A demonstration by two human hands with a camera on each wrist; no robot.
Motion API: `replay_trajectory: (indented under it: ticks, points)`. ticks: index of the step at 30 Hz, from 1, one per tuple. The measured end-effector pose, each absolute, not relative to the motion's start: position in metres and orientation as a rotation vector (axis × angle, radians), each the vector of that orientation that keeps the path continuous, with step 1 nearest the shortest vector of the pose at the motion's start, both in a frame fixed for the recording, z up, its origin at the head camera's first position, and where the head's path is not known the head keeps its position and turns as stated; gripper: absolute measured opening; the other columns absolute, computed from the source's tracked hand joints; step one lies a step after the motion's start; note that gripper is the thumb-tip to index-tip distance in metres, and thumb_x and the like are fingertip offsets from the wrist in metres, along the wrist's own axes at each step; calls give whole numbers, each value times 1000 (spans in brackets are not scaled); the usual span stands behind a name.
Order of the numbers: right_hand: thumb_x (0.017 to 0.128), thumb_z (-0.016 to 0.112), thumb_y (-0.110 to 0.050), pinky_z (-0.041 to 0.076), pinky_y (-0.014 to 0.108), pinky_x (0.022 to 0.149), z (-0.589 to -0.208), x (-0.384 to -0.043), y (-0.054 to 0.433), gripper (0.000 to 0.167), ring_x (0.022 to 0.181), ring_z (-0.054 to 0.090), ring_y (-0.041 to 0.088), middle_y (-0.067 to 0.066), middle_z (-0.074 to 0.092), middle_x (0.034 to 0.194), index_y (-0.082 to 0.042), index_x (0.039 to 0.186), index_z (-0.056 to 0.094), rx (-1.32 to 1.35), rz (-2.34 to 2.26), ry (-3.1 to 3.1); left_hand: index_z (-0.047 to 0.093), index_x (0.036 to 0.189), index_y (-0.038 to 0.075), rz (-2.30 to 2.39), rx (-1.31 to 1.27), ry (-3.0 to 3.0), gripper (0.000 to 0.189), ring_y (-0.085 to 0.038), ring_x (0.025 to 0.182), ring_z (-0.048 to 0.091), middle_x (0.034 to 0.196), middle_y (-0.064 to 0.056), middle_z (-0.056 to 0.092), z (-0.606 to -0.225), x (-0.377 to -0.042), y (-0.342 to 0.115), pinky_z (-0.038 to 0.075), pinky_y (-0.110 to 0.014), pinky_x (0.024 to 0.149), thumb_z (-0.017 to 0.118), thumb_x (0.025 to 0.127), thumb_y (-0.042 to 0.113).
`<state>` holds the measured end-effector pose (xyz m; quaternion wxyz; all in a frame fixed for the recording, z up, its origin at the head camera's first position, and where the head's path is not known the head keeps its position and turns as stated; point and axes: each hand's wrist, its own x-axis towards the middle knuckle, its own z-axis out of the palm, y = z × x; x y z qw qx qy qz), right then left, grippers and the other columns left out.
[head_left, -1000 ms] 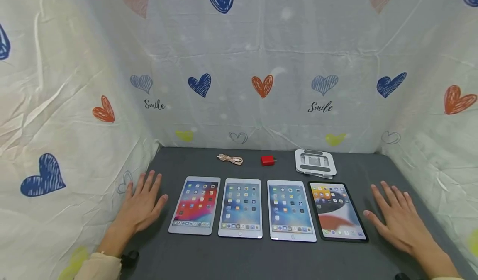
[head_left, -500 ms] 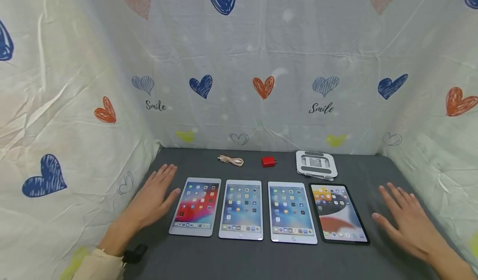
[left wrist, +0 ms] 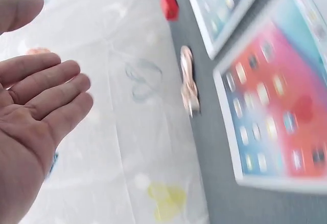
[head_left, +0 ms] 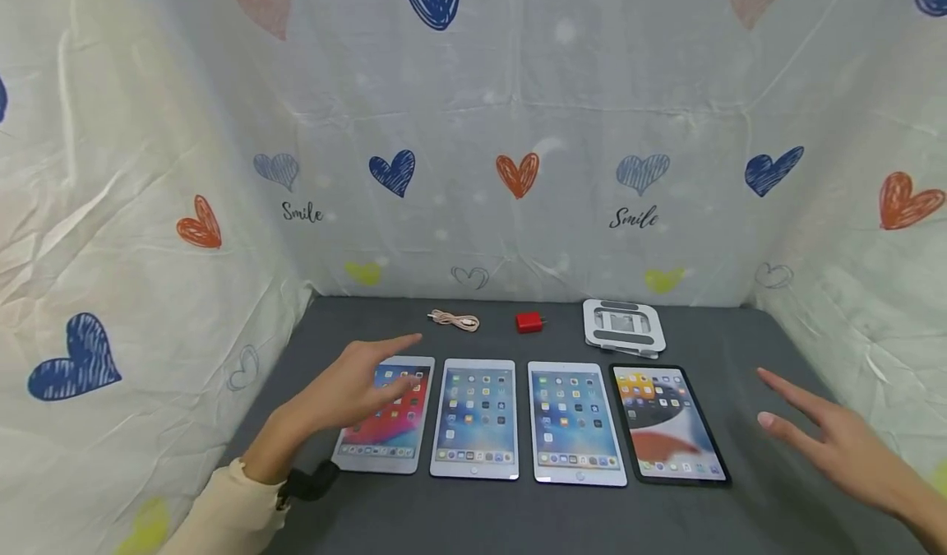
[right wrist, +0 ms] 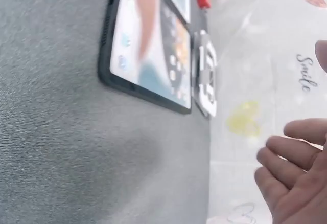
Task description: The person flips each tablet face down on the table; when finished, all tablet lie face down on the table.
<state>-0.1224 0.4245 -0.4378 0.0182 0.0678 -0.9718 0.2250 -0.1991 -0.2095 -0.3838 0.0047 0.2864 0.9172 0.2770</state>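
My left hand (head_left: 348, 392) hovers over the leftmost white tablet (head_left: 381, 446), hiding its upper left part. Nothing is in that hand; the left wrist view shows its fingers (left wrist: 56, 91) fairly straight, with the thumb apart. Two more white tablets, one in the middle left (head_left: 476, 415) and one in the middle right (head_left: 577, 423), lie beside it with lit screens. A black-edged tablet (head_left: 669, 423) ends the row at the right. To the right of it my right hand (head_left: 843, 448) is held above the table, holding nothing, with thumb and fingers spread apart.
Behind the tablets lie a coiled beige cable (head_left: 455, 320), a red charger plug (head_left: 528, 321) and a folded white and grey stand (head_left: 624, 327). The grey table (head_left: 533, 522) is enclosed at the back and sides by a white curtain (head_left: 459, 111) printed with hearts.
My left hand has risen from beside the row and moved right, over the leftmost tablet. The right hand has lifted and turned sideways. The tablets stay in place.
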Motion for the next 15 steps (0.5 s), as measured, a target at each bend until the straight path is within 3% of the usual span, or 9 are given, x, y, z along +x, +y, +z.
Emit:
replay_trajectory:
  ticks: [2,3,4,5,7,11,14,15]
  points:
    - [112,63,-40,64,48,87,-429,-124,425,73,130,69,33,38,49,160,3,167,39,179,739,-3072,59,159,10,956,898,2802,62,-30,129,73,127,-6,79,-382,-200,-199,58,-58,113,78,103,28]
    - [113,62,-40,65,39,86,-427,-125,426,72,127,70,18,39,49,159,4,166,40,173,781,-3085,59,158,10,1018,902,2749,61,-31,129,73,127,-6,79,-382,-201,-193,58,-58,113,78,103,28]
    - [113,61,-40,63,30,82,-426,-126,426,71,121,68,2,38,49,159,5,165,41,167,823,-3093,60,157,10,1075,898,2692,60,-31,132,72,130,-7,79,-383,-201,-187,58,-57,113,78,103,28]
    - [114,61,-40,60,22,78,-425,-128,427,70,115,63,-11,38,50,159,6,163,43,165,867,-3097,61,157,10,1139,886,2630,60,-31,140,67,143,-7,74,-383,-202,-180,56,-57,115,79,103,28]
    - [115,59,-38,56,14,76,-426,-130,427,68,109,46,-28,38,51,159,8,162,44,165,969,-3095,61,156,9,1248,861,2499,58,-31,141,66,155,-9,66,-387,-203,-164,57,-54,115,78,103,27]
    - [117,54,-36,55,15,80,-433,-133,428,61,111,52,-25,10,68,152,7,160,48,167,1105,-3107,63,154,9,1397,775,2276,54,-29,140,67,153,-9,68,-402,-207,-134,60,-46,113,78,104,24]
    - [118,49,-35,57,20,84,-437,-136,429,58,113,56,-21,6,69,150,7,160,49,167,1176,-3134,68,149,10,1452,707,2198,49,-25,132,72,145,-7,73,-415,-210,-110,62,-43,109,79,103,24]
    - [119,47,-36,57,21,84,-438,-137,429,60,113,57,-20,12,67,152,7,161,47,151,1204,-3154,70,146,10,1463,679,2187,47,-24,129,74,141,-7,75,-418,-210,-102,62,-44,109,80,103,25]
